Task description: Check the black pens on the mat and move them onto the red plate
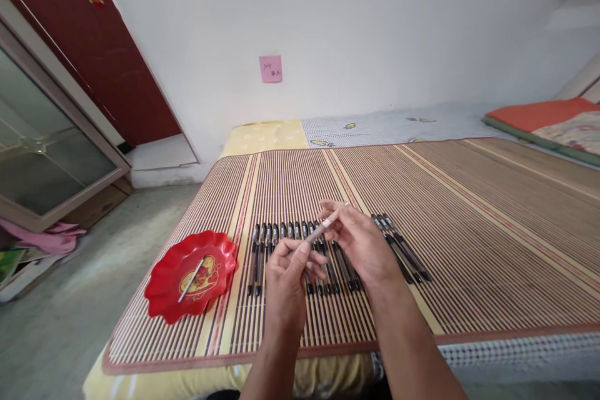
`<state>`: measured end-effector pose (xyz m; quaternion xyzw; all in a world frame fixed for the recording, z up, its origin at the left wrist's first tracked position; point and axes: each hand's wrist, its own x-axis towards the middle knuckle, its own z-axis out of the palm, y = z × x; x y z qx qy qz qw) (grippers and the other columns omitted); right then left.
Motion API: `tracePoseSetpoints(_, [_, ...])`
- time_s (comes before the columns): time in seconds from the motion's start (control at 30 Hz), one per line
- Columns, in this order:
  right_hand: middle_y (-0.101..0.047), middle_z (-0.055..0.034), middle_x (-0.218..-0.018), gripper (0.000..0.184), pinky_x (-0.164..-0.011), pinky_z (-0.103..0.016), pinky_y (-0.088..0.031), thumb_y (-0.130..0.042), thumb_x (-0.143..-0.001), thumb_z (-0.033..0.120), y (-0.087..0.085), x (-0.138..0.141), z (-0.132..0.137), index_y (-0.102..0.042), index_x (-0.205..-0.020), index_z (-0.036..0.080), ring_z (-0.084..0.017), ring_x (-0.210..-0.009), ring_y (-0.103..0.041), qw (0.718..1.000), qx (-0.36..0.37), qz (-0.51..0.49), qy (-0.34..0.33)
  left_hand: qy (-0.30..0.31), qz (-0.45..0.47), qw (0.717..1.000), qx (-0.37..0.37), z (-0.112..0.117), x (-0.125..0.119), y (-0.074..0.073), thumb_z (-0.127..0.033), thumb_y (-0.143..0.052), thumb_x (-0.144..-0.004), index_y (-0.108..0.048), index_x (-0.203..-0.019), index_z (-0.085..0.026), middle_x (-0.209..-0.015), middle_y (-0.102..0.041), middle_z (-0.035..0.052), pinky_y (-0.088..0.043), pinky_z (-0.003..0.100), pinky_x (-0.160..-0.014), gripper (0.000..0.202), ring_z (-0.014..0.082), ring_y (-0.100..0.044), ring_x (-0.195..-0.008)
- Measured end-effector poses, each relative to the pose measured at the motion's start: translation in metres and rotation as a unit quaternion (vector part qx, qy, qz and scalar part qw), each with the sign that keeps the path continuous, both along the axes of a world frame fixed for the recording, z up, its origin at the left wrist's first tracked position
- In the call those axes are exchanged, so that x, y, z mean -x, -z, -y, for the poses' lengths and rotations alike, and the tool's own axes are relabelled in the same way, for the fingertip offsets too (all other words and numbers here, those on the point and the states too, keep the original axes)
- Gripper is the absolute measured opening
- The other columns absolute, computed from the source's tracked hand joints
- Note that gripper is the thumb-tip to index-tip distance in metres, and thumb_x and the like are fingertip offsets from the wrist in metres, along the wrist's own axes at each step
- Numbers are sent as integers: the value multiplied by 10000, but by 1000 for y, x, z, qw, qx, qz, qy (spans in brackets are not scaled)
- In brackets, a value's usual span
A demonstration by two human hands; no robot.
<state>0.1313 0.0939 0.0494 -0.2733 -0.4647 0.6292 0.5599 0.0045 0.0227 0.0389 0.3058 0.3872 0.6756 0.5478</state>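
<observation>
Above the row of pens, my left hand (pixel 291 265) pinches the lower end of a pale, see-through pen barrel (pixel 322 230) between thumb and fingers. The barrel slants up to the right, toward my right hand (pixel 359 237). My right fingers close round its upper end, where a thin whitish tip shows; whether that tip is a separate piece I cannot tell. Beneath both hands, several dark-capped pens (pixel 255 256) lie side by side, partly hidden. More black pens (pixel 404 250) lie to the right of my right wrist.
At left, a red scalloped plate (pixel 159 290) holds a thin white stick (pixel 191 279). A striped bamboo mat (pixel 469 231) covers the bed. Folded orange bedding (pixel 539 114) lies at the far right. A pink note (pixel 270 69) is stuck to the wall behind.
</observation>
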Motion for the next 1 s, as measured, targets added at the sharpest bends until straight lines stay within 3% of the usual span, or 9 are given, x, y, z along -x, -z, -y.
tracePoseSetpoints(0.17, [-708, -28, -865, 197, -659, -293, -502, -766, -842, 449, -1, -6, -2, -812, -907, 269, -145, -704, -550, 997, -24, 1, 76, -6, -1, 1000, 4, -1, 0, 3, -366, -776, -828, -553, -815, -182, -699, -750, 26, -445, 195, -518, 289, 95, -622, -494])
tracePoseSetpoints(0.3, [-652, -10, -753, 217, -614, -271, -470, -823, -783, 454, 0, -5, -4, -799, -792, 238, -125, -656, -521, 996, -6, -2, 92, -50, -101, 993, -42, 2, 0, 5, -322, -715, -898, -603, -878, -189, -786, -780, 47, -482, 228, -562, 176, 120, -662, -565])
tracePoseSetpoints(0.43, [-599, 1, -692, 251, -566, -257, -446, -836, -766, 450, 2, 1, -5, -743, -704, 225, -115, -611, -487, 994, 6, -30, 106, -138, -290, 941, -106, 8, -2, 9, -233, -700, -908, -718, -951, -226, -880, -792, 45, -556, 295, -713, 48, 164, -721, -706])
tracePoseSetpoints(0.53, [-556, 12, -641, 331, -560, -261, -445, -823, -781, 443, 4, 2, -5, -640, -617, 221, -118, -587, -467, 992, 14, -51, 112, -160, -344, 914, -143, 11, -6, 12, -186, -735, -864, -767, -943, -253, -899, -795, 45, -557, 325, -811, 108, 198, -739, -815])
tracePoseSetpoints(0.63, [-605, -15, -703, 322, -594, -278, -476, -733, -862, 509, 2, -3, -5, -688, -716, 225, -141, -640, -521, 997, 19, -40, 56, -128, -256, 953, -104, 10, -9, 11, -248, -719, -893, -714, -933, -229, -865, -792, 45, -563, 313, -736, 44, 183, -731, -725])
tracePoseSetpoints(0.77, [-670, -44, -901, 277, -679, -308, -516, -676, -915, 479, 0, -15, -3, -772, -1045, 254, -161, -746, -572, 1000, -1, -8, -4, -32, -75, 996, -33, 2, -7, 7, -332, -698, -912, -582, -858, -192, -755, -771, 38, -483, 232, -561, 190, 129, -676, -558])
tracePoseSetpoints(0.87, [-671, -28, -858, 234, -692, -300, -505, -759, -857, 442, 0, -19, -4, -799, -978, 246, -143, -719, -566, 1000, -15, 15, -4, 20, -17, 1000, -4, -2, -4, 8, -346, -723, -886, -549, -818, -181, -721, -758, 29, -449, 204, -545, 249, 99, -643, -519])
tracePoseSetpoints(1.0, [-613, 9, -688, 244, -587, -252, -441, -838, -785, 453, 3, -16, -7, -772, -770, 219, -113, -626, -512, 999, -4, 15, 38, 18, -41, 999, -26, -2, -5, 10, -306, -765, -854, -554, -860, -184, -725, -765, 28, -450, 205, -566, 244, 106, -656, -555])
